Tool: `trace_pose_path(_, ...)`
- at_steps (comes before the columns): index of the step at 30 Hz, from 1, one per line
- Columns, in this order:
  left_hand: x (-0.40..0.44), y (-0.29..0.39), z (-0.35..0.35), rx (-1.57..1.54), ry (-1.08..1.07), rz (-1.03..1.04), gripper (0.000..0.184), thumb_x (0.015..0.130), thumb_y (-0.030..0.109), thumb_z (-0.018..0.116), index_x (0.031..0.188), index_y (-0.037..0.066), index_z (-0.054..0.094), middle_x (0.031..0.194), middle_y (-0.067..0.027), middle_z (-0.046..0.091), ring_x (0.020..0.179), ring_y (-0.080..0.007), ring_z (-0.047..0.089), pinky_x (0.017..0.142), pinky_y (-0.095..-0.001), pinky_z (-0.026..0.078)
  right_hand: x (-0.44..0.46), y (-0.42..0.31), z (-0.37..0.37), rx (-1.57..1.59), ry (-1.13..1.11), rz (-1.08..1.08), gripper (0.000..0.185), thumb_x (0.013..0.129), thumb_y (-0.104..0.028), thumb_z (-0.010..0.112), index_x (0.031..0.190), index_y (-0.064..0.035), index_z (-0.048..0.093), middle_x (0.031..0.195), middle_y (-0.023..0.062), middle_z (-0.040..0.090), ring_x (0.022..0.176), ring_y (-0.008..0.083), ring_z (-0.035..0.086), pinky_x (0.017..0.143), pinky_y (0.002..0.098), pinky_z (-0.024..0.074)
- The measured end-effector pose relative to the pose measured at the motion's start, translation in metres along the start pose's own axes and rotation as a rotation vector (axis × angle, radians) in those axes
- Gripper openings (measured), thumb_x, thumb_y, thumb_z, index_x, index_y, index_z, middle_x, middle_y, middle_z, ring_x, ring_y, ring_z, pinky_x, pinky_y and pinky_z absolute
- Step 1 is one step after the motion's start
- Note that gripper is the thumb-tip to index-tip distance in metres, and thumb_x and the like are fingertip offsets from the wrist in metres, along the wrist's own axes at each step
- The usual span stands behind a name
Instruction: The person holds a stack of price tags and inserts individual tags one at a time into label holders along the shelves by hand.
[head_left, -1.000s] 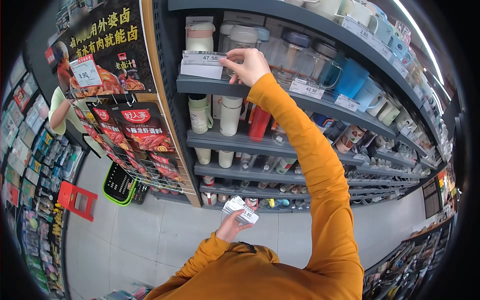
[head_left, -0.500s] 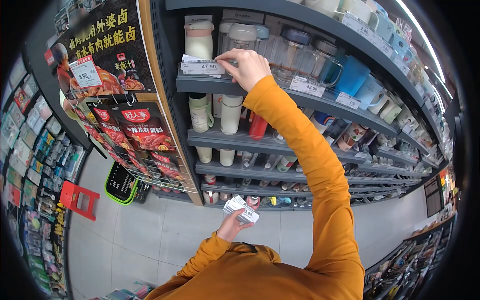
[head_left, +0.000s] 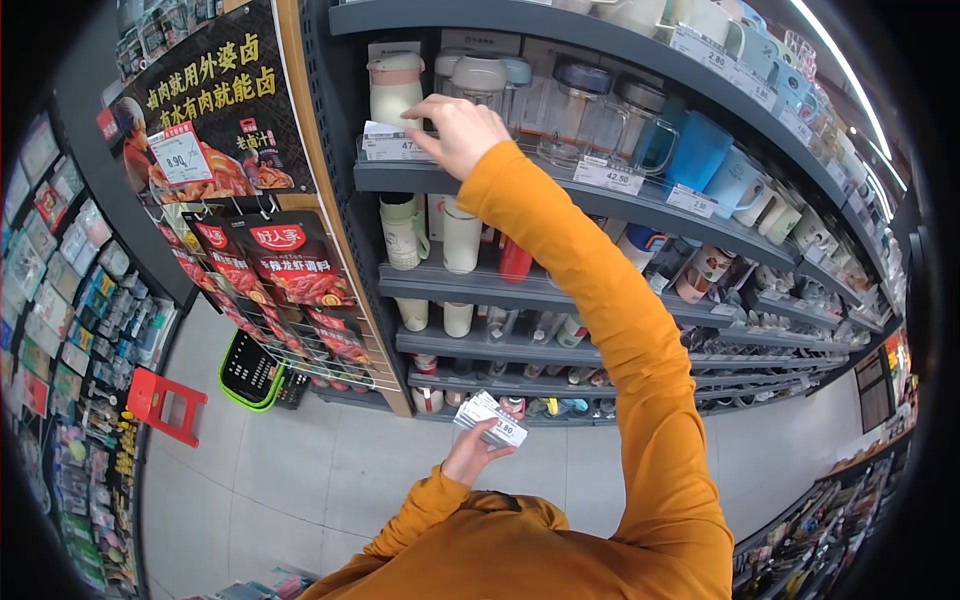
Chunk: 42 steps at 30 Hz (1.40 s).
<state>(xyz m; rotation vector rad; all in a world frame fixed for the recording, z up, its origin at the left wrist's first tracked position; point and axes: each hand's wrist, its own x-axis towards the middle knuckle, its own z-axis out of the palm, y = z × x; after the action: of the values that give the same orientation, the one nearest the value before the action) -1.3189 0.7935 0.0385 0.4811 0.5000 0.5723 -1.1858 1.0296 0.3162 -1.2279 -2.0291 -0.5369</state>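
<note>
At the upper shelf, my right hand (head_left: 460, 137) is beside a price tag (head_left: 390, 146) in the clear strip on the shelf edge. Its thumb and index finger are apart, and the thumb covers part of the tag's number. A white slip sticks up behind the tag. Just behind stands a cream bottle with a pink lid (head_left: 396, 84). Lower down, over the floor, my left hand (head_left: 474, 453) is closed on a fanned stack of price tags (head_left: 493, 420); the front one reads 3.80.
Shelves (head_left: 520, 186) of cups and bottles curve away to the right. Hanging red seasoning packets (head_left: 285, 262) and a poster (head_left: 215, 110) are at left. On the floor are a red stool (head_left: 150, 400) and a black-and-green basket (head_left: 250, 375).
My right hand has moved left along the tag, and its thumb and index finger have spread. The other person's arm at the left is out of view. My left hand still holds the stack.
</note>
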Motion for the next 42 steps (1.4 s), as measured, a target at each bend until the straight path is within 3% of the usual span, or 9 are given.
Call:
trace_pose_path(6,-0.008,-0.002,0.000,0.006,0.003,0.002,0.038,0.093,0.022,0.048,0.128,0.007,0.046,0.126,-0.0091,0.056,0.109,-0.0182,0.057,0.082,-0.0321,0.052,0.013,-0.022,0.005,0.044,-0.262,0.125,0.025,0.087,-0.024,0.057,0.106,-0.0121,0.067,0.098,0.0089,0.066,0.061,0.0206,0.066,0.070,0.0356,0.0528)
trace_pose_path(12,-0.012,0.008,0.007,0.048,-0.016,0.073,0.037,0.094,0.020,0.047,0.129,0.006,0.045,0.127,-0.0110,0.054,0.109,-0.0194,0.058,0.080,-0.0336,0.054,-0.012,-0.023,0.006,-0.044,0.042,0.013,0.028,0.086,-0.026,0.058,0.111,-0.0144,0.064,0.098,0.0072,0.063,0.081,0.0218,0.065,0.071,0.0348,0.0516)
trace_pose_path(14,-0.015,0.024,0.019,0.114,-0.003,0.134,0.036,0.095,0.019,0.048,0.129,0.006,0.045,0.127,-0.0107,0.055,0.107,-0.0191,0.059,0.078,-0.0348,0.055,-0.047,-0.037,-0.024,0.215,0.083,0.057,0.030,0.086,-0.025,0.061,0.113,-0.0117,0.061,0.096,0.0071,0.061,0.076,0.0217,0.064,0.069,0.0317,0.0504)
trace_pose_path(16,-0.016,0.037,0.029,0.180,0.034,0.206,0.035,0.095,0.018,0.049,0.128,0.006,0.045,0.126,-0.0104,0.055,0.106,-0.0188,0.059,0.077,-0.0347,0.055,-0.102,-0.056,-0.059,0.436,-0.027,0.236,0.027,0.085,-0.022,0.064,0.107,-0.0074,0.061,0.094,0.0075,0.061,0.075,0.0237,0.064,0.067,0.0335,0.0508)
trace_pose_path(18,-0.013,0.046,0.039,0.186,0.072,0.297,0.034,0.094,0.017,0.052,0.126,0.005,0.048,0.119,-0.0100,0.059,0.097,-0.0176,0.063,0.068,-0.0310,0.057,-0.173,-0.053,-0.064,0.551,-0.050,0.323,0.025,0.082,-0.017,0.068,0.101,-0.0022,0.063,0.086,0.0084,0.062,0.071,0.0174,0.062,0.066,0.0294,0.0499)
trace_pose_path(20,-0.006,0.047,0.049,0.182,0.129,0.387,0.032,0.093,0.016,0.055,0.123,0.004,0.049,0.111,-0.0088,0.062,0.090,-0.0160,0.065,0.060,-0.0282,0.057,-0.228,-0.064,-0.078,0.682,-0.083,0.632,0.022,0.078,-0.012,0.071,0.095,0.0011,0.065,0.080,0.0084,0.063,0.070,0.0145,0.060,0.068,0.0275,0.0489)
trace_pose_path(27,0.007,0.044,0.097,0.240,0.059,0.400,0.025,0.091,0.012,0.058,0.113,0.001,0.054,0.102,-0.0089,0.063,0.082,-0.0156,0.065,0.057,-0.0276,0.057,-0.297,-0.076,-0.121,0.771,-0.065,0.856,0.023,0.077,-0.008,0.074,0.092,0.0034,0.061,0.081,0.0071,0.062,0.073,0.0115,0.061,0.068,0.0239,0.0486)
trace_pose_path(36,0.006,0.038,0.114,0.169,-0.089,0.359,0.027,0.093,0.011,0.053,0.118,0.002,0.051,0.111,-0.0093,0.060,0.097,-0.0182,0.062,0.074,-0.0336,0.059,-0.306,-0.064,-0.131,0.840,0.017,0.894,0.021,0.079,-0.008,0.072,0.091,0.0037,0.059,0.082,0.0068,0.064,0.074,0.0095,0.060,0.069,0.0231,0.0489)
trace_pose_path(42,0.002,0.039,0.110,0.183,-0.026,0.374,0.028,0.094,0.010,0.051,0.121,0.002,0.049,0.113,-0.0084,0.059,0.099,-0.0178,0.061,0.075,-0.0352,0.058,-0.298,-0.062,-0.126,0.888,-0.033,0.865,0.021,0.081,-0.009,0.071,0.093,0.0032,0.060,0.081,0.0058,0.063,0.072,0.0079,0.059,0.067,0.0219,0.0484)
